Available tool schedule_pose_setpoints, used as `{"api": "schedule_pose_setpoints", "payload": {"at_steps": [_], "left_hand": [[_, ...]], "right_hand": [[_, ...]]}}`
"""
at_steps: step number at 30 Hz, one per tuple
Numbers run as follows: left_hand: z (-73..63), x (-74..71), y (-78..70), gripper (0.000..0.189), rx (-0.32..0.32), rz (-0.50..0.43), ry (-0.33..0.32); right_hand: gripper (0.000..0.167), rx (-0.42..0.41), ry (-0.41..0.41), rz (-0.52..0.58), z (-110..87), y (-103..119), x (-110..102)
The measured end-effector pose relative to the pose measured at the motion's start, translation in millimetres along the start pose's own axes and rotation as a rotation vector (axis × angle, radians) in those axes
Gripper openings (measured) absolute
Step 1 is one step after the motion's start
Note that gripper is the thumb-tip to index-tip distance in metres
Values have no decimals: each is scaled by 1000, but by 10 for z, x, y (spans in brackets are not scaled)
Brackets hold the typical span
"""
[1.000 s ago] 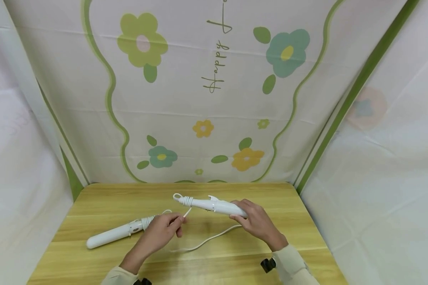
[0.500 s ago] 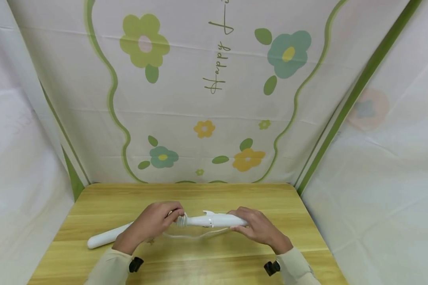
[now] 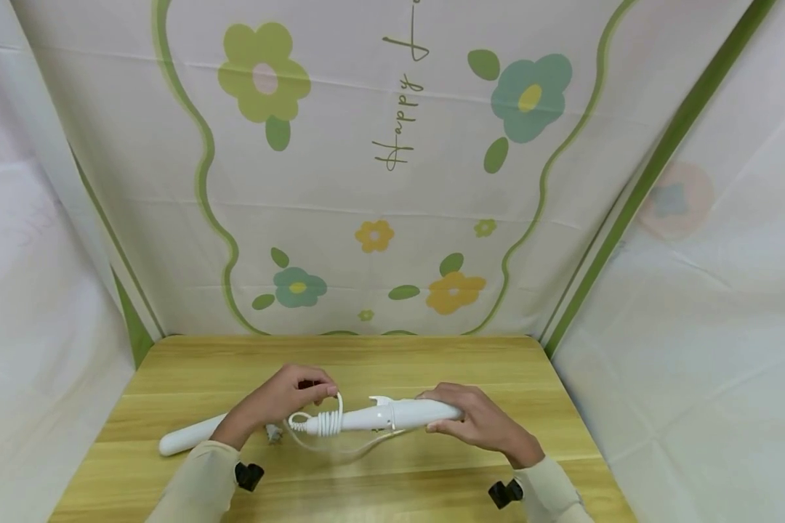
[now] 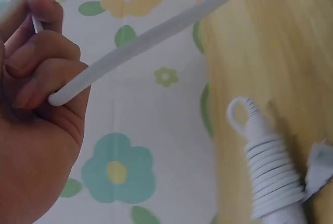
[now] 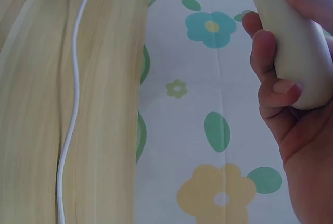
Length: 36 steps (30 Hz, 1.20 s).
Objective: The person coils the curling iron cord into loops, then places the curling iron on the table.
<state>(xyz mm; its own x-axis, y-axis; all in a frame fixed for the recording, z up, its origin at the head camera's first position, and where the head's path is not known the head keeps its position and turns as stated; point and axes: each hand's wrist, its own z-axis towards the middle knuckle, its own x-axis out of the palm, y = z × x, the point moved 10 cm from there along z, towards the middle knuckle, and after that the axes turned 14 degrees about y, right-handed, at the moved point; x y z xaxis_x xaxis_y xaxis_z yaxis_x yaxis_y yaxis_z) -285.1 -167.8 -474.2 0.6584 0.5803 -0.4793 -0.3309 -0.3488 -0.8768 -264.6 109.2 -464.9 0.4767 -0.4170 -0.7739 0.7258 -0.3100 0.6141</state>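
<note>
A white curling iron (image 3: 392, 415) is held roughly level over the table in the head view. Its barrel end lies in my right hand (image 3: 477, 418), fingers and thumb wrapped round it; the right wrist view shows the rounded tip of the barrel (image 5: 299, 52) against the palm. Several turns of white cord (image 3: 330, 423) circle the handle at its left end. My left hand (image 3: 284, 396), just beyond that end, pinches the cord, and in the left wrist view the cord (image 4: 156, 36) runs out from between the curled fingers.
A second white curling iron (image 3: 190, 436) rests on the wooden table (image 3: 432, 479) at left, partly behind my left forearm. Its handle (image 4: 273, 177) is wrapped in cord, with a plug (image 4: 318, 166) beside it. A loose length of cord (image 5: 75, 78) hangs below the held iron.
My left hand has carried the cord up past the handle end, from the near side to the far side. The held iron has come slightly closer and lower, still in my right hand.
</note>
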Motion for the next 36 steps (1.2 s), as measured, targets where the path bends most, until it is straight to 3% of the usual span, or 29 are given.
{"api": "schedule_pose_setpoints", "payload": {"at_steps": [4,9,13,15,22,29,36], "left_hand": [[20,106,132,29,48,-155,58],[3,239,296,32,36,-348,91],[10,324,349,33,17,-440,61],[8,356,383,36,-22,-474,26],[0,387,363,36,-132,-390,-134],[68,469,285,46,-166,-326,-188],[-30,494,285,40,-212,-360,-264]], "right_hand": [[44,-17,-13,19,-3,-5,-12],[45,-18,-28,37,-4,9,-36],[44,-32,-75,14,18,34,-91],[43,-23,-113,-10,18,13,-121],[41,78,-198,-69,-9,-144,-162],[40,165,-241,-122,10,-222,-190],[41,182,-299,-246,0,-246,-230]]}}
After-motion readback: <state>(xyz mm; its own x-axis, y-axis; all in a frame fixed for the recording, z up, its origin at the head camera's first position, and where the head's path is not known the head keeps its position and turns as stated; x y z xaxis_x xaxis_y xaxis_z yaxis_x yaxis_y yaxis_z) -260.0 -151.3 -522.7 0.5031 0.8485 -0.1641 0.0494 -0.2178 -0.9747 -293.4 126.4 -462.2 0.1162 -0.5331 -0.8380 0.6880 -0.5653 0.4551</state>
